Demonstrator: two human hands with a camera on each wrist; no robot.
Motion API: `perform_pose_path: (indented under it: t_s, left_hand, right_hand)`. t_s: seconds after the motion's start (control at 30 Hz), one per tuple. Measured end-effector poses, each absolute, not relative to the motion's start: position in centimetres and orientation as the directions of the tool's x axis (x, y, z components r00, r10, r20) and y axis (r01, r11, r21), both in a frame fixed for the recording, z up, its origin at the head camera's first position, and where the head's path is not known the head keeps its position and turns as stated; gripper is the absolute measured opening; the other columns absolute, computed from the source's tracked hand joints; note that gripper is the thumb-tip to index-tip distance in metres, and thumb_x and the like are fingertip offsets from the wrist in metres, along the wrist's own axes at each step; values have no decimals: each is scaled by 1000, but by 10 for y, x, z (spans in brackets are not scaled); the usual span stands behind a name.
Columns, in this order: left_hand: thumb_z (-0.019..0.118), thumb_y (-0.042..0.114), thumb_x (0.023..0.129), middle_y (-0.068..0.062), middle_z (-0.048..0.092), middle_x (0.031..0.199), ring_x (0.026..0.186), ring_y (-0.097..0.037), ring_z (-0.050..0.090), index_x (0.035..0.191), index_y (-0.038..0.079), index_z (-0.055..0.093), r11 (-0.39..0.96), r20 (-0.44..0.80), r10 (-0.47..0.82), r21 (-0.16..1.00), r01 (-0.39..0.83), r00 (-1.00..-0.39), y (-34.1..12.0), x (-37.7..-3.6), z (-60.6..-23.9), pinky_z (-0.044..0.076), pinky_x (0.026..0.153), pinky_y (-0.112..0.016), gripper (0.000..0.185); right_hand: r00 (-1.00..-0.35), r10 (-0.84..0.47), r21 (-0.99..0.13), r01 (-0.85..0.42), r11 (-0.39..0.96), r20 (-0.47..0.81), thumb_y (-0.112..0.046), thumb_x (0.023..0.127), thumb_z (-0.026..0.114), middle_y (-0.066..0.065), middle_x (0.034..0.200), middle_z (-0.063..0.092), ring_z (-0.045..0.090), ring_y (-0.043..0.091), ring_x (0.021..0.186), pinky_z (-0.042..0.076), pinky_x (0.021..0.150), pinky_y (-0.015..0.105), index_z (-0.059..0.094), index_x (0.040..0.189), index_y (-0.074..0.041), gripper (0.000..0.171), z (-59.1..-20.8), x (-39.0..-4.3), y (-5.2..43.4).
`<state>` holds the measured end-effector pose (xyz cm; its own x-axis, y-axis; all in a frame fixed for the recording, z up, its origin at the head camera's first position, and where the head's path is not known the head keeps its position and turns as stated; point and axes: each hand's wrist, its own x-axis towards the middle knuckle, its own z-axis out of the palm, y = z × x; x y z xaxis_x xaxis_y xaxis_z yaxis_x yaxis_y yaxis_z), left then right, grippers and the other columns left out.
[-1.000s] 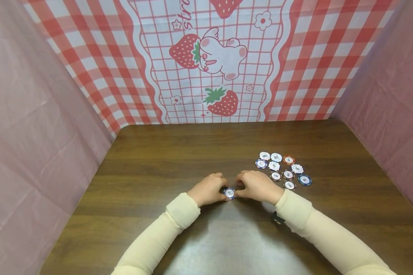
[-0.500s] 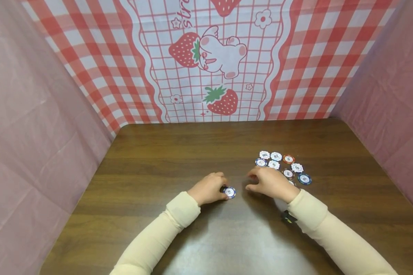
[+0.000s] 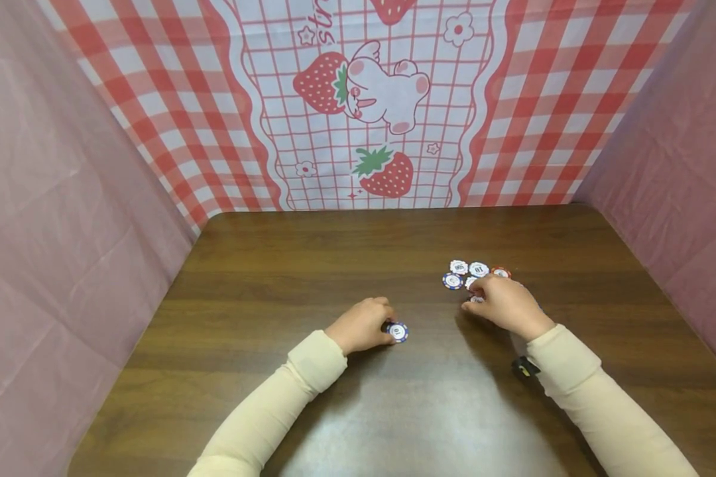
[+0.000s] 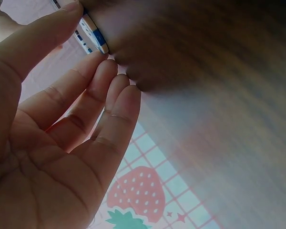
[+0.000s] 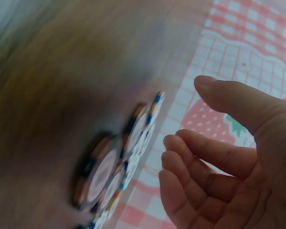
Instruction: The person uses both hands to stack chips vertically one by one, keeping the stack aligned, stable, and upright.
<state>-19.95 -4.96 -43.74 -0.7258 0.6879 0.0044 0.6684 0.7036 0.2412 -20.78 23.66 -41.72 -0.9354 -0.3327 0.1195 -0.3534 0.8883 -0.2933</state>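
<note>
Head view: left hand (image 3: 360,326) pinches a small chip stack (image 3: 397,332) near the desk's (image 3: 310,265) middle; right hand (image 3: 504,303) hovers, fingers loosely curled and holding nothing, over loose chips (image 3: 465,273) toward the right edge. Left wrist view: thumb and fingertips (image 4: 107,71) clamp the stack's rim (image 4: 91,33). Right wrist view: chips (image 5: 119,162) look light, stiff, slick; best taken by the edges.

dark wooden table (image 3: 286,278) backed by strawberry gingham cloth (image 3: 370,99), pink sheets (image 3: 54,218) on both sides
</note>
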Motion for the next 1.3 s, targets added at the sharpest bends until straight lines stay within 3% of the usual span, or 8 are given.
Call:
perform_pose_path:
  t_s: [0.1, 0.5, 1.3]
  left_hand:
    - [79, 27, 79, 1, 64, 92, 82, -12, 57, 96, 13, 74, 704, 6, 687, 242, 668, -726, -50, -200, -437, 48, 79, -27, 23]
    - [81, 26, 78, 0, 66, 91, 80, -11, 58, 96, 12, 75, 696, 28, 688, 260, 670, -725, -49, -198, -436, 49, 76, -27, 24]
    - [80, 27, 79, 0, 66, 92, 81, -11, 58, 97, 12, 75, 701, 15, 684, 265, 662, -730, -50, -197, -437, 49, 78, -26, 23]
  right_hand:
    - [-948, -302, -288, -318, 903, 98, -26, 78, 76, -5, 56, 42, 38, 12, 53, 28, 50, 30, 55, 65, -14, 27, -419, -210, 243]
    - [-958, -286, -254, -276, 927, 0, -27, 79, 75, -3, 55, 52, 48, 14, 52, 35, 49, 32, 57, 60, -16, 28, -425, -218, 252]
    - [-957, -290, -251, -285, 925, 17, -31, 78, 73, -4, 54, 48, 45, 13, 49, 31, 46, 32, 49, 56, -18, 35, -418, -216, 240]
